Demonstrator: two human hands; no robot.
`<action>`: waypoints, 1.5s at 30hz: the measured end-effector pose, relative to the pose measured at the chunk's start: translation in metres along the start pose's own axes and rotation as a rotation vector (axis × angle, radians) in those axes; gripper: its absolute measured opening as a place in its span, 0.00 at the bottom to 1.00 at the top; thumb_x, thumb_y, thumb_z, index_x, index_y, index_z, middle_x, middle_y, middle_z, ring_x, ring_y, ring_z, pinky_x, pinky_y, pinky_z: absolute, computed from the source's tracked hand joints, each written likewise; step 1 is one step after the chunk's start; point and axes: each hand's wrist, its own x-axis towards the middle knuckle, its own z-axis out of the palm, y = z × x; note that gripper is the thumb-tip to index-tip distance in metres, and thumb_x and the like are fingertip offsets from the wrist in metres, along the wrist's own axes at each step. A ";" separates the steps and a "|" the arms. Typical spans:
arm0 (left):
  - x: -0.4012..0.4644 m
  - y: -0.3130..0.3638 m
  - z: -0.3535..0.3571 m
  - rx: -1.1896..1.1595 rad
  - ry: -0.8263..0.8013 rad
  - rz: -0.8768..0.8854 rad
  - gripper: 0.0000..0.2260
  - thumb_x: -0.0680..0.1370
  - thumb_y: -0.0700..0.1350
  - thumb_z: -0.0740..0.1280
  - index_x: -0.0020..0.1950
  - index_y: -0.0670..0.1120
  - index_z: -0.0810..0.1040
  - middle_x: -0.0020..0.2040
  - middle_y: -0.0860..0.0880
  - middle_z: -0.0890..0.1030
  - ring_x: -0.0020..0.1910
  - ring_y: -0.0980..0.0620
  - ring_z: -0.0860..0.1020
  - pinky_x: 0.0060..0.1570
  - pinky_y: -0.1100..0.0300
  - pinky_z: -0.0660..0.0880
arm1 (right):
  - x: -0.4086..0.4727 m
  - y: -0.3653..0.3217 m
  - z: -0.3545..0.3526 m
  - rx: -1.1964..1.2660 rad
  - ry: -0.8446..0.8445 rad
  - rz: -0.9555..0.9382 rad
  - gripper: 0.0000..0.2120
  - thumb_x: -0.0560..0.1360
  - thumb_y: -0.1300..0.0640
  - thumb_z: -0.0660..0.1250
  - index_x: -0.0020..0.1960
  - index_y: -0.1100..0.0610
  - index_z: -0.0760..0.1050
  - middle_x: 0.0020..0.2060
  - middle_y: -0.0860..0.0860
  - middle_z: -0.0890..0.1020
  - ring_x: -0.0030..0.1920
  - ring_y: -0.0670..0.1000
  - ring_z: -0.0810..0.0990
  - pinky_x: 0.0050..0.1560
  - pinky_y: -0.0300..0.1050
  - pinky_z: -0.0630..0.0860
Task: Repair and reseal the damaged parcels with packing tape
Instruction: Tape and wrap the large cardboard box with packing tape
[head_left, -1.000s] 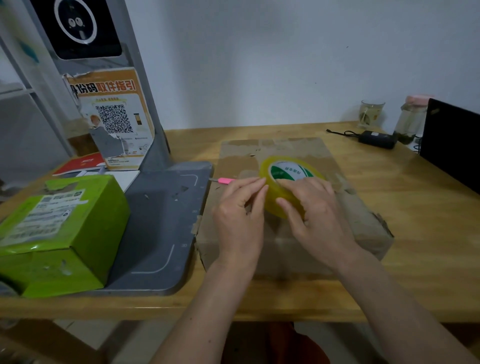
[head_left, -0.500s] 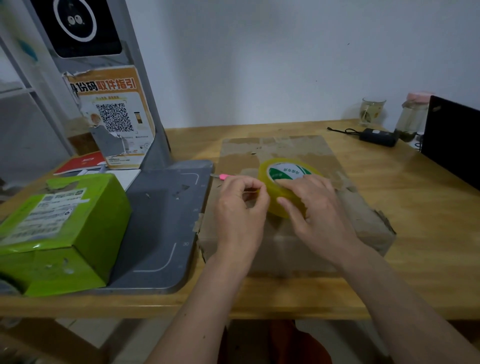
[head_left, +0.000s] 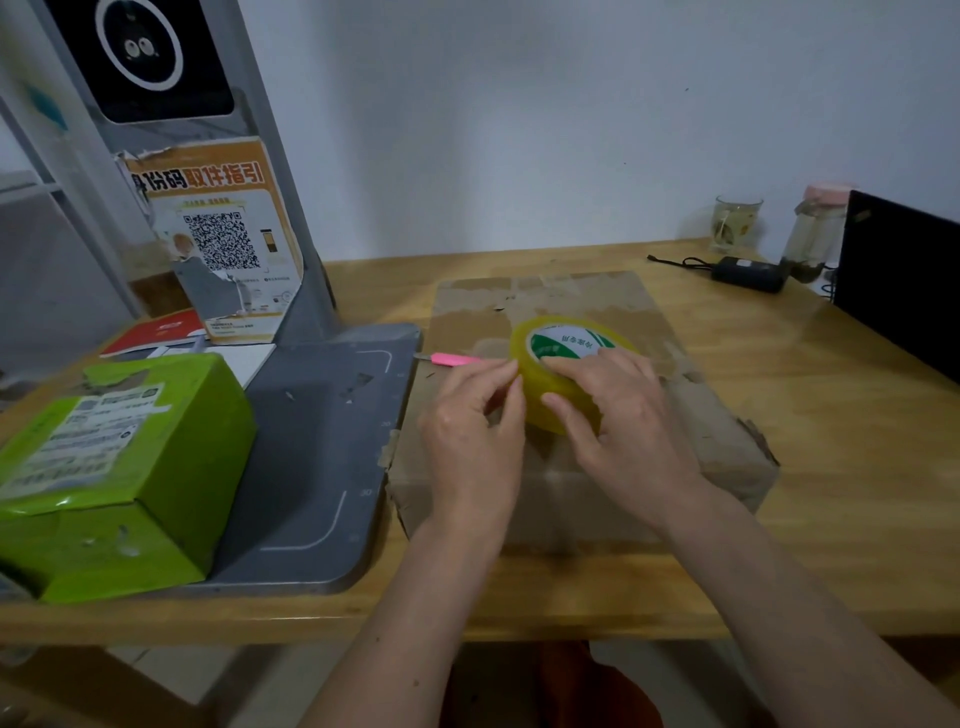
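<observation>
on top of the worn cardboard parcel (head_left: 571, 410), in the head view, both hands meet at a roll of yellowish clear packing tape (head_left: 563, 376). the right hand (head_left: 618, 421) curls over the roll's near side, thumb on its outer band and fingers over the rim, hiding part of the green-and-white core label. the left hand (head_left: 475, 421) has its fingertips drawn together at the roll's left edge, pinching at the tape surface; whether a loose end is caught between them is too small to tell. just beyond the left fingertips a pink knife (head_left: 454, 358) lies on the parcel, its near end hidden behind them.

the parcel is a flat brown box, its surface scuffed with old tape patches, its right corner torn and ragged, a tape flap sticking out on the left side. left of the left hand, touching the parcel's edge, lies a smooth grey scale platform (head_left: 311, 457) with rounded corners, and a glossy green box (head_left: 114, 467) with a white label sits on its far left, cut off by the frame.

right of the right hand the wooden table (head_left: 841, 441) lies bare up to a black screen (head_left: 898, 280), itself cut off.
</observation>
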 end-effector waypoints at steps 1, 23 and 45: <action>0.000 0.000 -0.001 -0.007 0.004 0.002 0.08 0.74 0.35 0.73 0.52 0.43 0.85 0.47 0.52 0.82 0.45 0.61 0.80 0.47 0.74 0.76 | 0.000 0.000 0.000 0.000 0.004 -0.003 0.15 0.75 0.56 0.68 0.61 0.57 0.77 0.53 0.52 0.82 0.56 0.50 0.74 0.66 0.49 0.64; 0.005 -0.002 -0.006 -0.111 -0.153 -0.145 0.04 0.77 0.38 0.69 0.46 0.47 0.80 0.45 0.51 0.80 0.44 0.55 0.79 0.45 0.67 0.76 | -0.004 0.003 -0.001 0.111 0.054 -0.039 0.13 0.75 0.51 0.64 0.55 0.57 0.77 0.50 0.52 0.80 0.54 0.49 0.73 0.64 0.48 0.66; 0.000 -0.006 0.001 0.117 -0.005 0.119 0.02 0.73 0.36 0.73 0.43 0.42 0.81 0.44 0.52 0.77 0.40 0.56 0.79 0.39 0.61 0.80 | -0.003 0.001 0.002 -0.059 0.091 -0.150 0.10 0.74 0.53 0.64 0.51 0.58 0.75 0.43 0.53 0.79 0.50 0.51 0.70 0.57 0.47 0.65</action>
